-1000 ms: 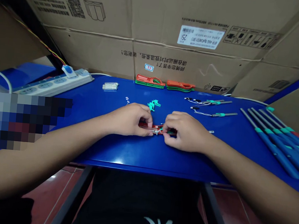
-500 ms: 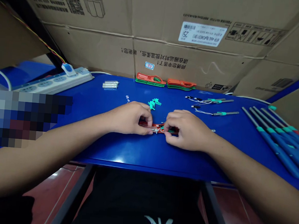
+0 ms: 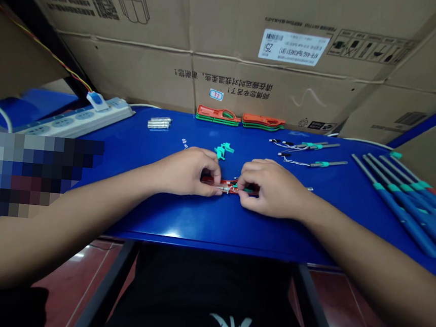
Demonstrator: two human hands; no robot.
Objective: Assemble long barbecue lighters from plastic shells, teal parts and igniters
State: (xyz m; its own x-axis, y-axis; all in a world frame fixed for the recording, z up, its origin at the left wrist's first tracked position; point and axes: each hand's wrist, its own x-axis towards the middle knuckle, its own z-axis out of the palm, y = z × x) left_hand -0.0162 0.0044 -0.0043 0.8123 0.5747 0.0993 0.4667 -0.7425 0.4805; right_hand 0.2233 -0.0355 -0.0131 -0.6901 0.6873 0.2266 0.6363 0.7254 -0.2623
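Note:
A red lighter handle shell (image 3: 233, 183) lies flat on the blue table in front of me, largely covered by my fingers. In its left part sits a clear fuel tank (image 3: 222, 188) with a metal valve end pointing right. My left hand (image 3: 190, 172) is closed, thumb and fingers pinching the tank and shell. My right hand (image 3: 271, 188) is closed at the shell's right part, fingertips pinched beside the valve; what they grip is hidden. A bit of green shows inside the shell near them. Several green plastic pieces (image 3: 220, 153) lie just beyond my hands.
Stacked orange and green shells (image 3: 218, 114) stand by the cardboard wall (image 3: 227, 57). Clear tanks (image 3: 159, 123) and white bits (image 3: 184, 142) lie left. Metal tubes with wires (image 3: 319, 164) and several blue long lighters (image 3: 404, 210) lie right. A power strip (image 3: 80, 119) is far left.
The view has shifted very slightly. Both hands keep their places on the shell and tank, with only a tiny movement of the right fingers.

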